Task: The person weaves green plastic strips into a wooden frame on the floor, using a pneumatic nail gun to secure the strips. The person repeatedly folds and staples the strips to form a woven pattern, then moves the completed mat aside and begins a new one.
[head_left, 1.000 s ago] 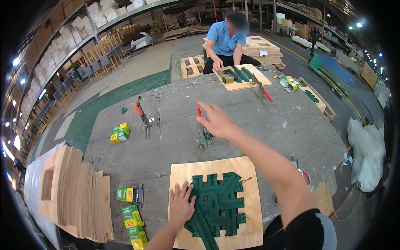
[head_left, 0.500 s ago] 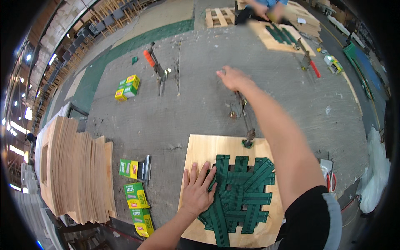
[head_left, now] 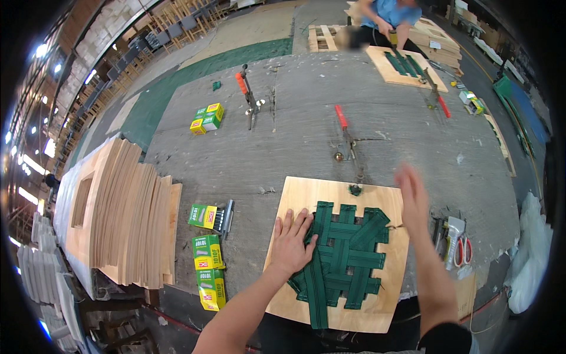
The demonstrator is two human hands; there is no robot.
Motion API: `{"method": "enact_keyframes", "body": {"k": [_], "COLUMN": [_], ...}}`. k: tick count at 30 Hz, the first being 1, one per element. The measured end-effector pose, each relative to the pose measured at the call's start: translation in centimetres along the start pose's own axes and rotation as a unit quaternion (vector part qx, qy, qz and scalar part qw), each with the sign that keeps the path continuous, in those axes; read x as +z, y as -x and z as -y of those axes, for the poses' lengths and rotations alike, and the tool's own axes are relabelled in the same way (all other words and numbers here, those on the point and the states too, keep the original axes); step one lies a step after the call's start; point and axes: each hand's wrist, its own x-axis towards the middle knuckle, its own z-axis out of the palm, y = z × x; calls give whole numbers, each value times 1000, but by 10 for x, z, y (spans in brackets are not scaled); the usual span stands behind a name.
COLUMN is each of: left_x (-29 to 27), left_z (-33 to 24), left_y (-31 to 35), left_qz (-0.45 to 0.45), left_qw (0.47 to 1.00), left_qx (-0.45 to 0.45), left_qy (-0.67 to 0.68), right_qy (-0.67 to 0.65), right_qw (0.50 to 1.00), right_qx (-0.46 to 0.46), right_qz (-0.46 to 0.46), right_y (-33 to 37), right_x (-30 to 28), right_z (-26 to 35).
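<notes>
My left hand (head_left: pixel 289 242) lies flat, fingers spread, on a pale wooden board (head_left: pixel 393 289), its fingertips at the edge of green woven webbing straps (head_left: pixel 345 255). One loose strap end (head_left: pixel 318 307) hangs toward the board's near edge. My right hand (head_left: pixel 414 192) is blurred by motion above the board's far right corner; its fingers look stretched out, with nothing visible in them. A toggle clamp (head_left: pixel 352 147) with a red handle stands beyond the board, its tip on the far edge.
To the left stands a stack of wooden panels (head_left: pixel 127 218); green-yellow boxes (head_left: pixel 207 253) and staple strips (head_left: pixel 225 218) lie beside it. Scissors (head_left: pixel 463 251) and a staple gun-like tool (head_left: pixel 453 236) are at right. Another clamp (head_left: pixel 247 97) stands farther off. A co-worker (head_left: pixel 389 17) works at the far right.
My right hand has come back from the clamp handle toward the board's right side, leaving the red handle in view. My left hand stays on the board. The view has shifted slightly.
</notes>
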Motion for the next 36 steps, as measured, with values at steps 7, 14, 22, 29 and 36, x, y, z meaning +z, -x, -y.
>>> {"method": "enact_keyframes", "body": {"k": [7, 14, 22, 29, 36], "left_x": [5, -3, -11, -90, -103], "left_z": [-14, -48, -122, -197, -208], "left_y": [-2, 23, 199, 244, 204], "left_qz": [-40, -136, -103, 107, 128], "left_qw": [999, 955, 844, 698, 647], "left_qx": [22, -160, -297, -169, -166], "left_qy": [6, 210, 435, 687, 733], "right_qy": [206, -136, -148, 315, -139], "right_qw": [961, 901, 908, 938, 949], "right_qx": [150, 410, 390, 95, 1], "right_qz": [-105, -28, -44, 105, 284], "right_y": [338, 389, 385, 349, 360], "right_x": [-91, -80, -93, -129, -55], "right_z": [34, 27, 12, 73, 106]}}
